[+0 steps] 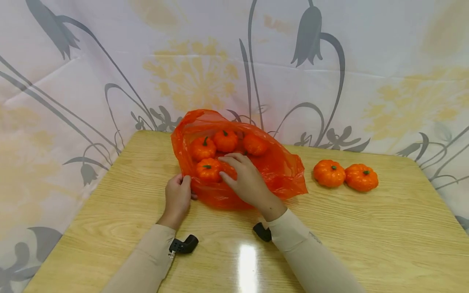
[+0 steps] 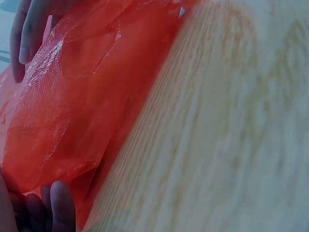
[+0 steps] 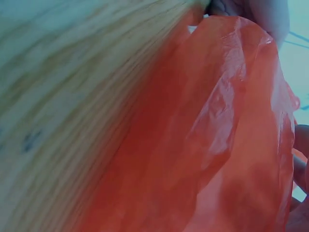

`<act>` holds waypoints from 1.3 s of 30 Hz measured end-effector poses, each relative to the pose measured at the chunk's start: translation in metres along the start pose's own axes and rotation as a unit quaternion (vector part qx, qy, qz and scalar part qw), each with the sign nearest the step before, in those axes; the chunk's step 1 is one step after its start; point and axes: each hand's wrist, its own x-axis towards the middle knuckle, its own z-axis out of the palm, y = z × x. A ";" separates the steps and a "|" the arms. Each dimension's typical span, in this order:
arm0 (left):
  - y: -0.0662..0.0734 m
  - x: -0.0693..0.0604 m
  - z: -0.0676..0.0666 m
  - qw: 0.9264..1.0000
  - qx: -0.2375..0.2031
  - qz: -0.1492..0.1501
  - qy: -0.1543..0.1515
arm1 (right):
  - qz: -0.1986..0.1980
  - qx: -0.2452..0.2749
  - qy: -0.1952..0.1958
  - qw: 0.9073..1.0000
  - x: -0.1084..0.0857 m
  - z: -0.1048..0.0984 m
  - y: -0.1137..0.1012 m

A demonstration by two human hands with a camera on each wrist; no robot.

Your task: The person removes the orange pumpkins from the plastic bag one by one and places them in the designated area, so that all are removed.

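Note:
A thin red plastic bag (image 1: pixel 282 173) lies on the table with its mouth spread wide. Inside it sit several small orange pumpkins with green stems, among them a front pumpkin (image 1: pixel 209 170) and a back pumpkin (image 1: pixel 225 141). My left hand (image 1: pixel 177 197) pinches the bag's near left edge between thumb and fingers. Over the bag's opening, my right hand (image 1: pixel 249 181) reaches in from the near side, its thumb and fingertips beside the front pumpkin; whether they touch it is unclear. The left wrist view shows the right hand's fingers (image 2: pixel 30 36) hanging fairly straight above the bag.
Two more orange pumpkins, a left one (image 1: pixel 329 173) and a right one (image 1: pixel 361 178), stand side by side on the wooden table (image 1: pixel 399 228), right of the bag. A patterned cloth (image 1: pixel 370 44) hangs behind the table. Black wrist mounts (image 1: pixel 184 244) sit by the sleeves.

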 end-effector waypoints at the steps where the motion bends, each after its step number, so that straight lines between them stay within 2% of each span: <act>1: 0.000 0.000 0.000 1.000 -0.003 0.000 0.000 | 0.002 0.001 -0.002 1.000 0.002 0.001 0.000; 8: 0.000 0.001 -0.001 1.000 -0.010 -0.005 0.000 | 0.018 -0.005 -0.052 0.998 0.015 0.012 0.000; 13: -0.001 0.000 -0.001 1.000 -0.009 0.001 0.003 | 0.011 -0.008 -0.075 0.997 0.021 0.019 0.002; 29: -0.001 0.000 0.000 1.000 -0.013 0.005 0.004 | 0.012 -0.012 -0.138 0.990 0.015 0.029 0.009; 39: 0.000 -0.001 0.000 1.000 -0.010 0.011 0.005 | 0.010 -0.022 -0.140 0.990 0.014 0.032 0.010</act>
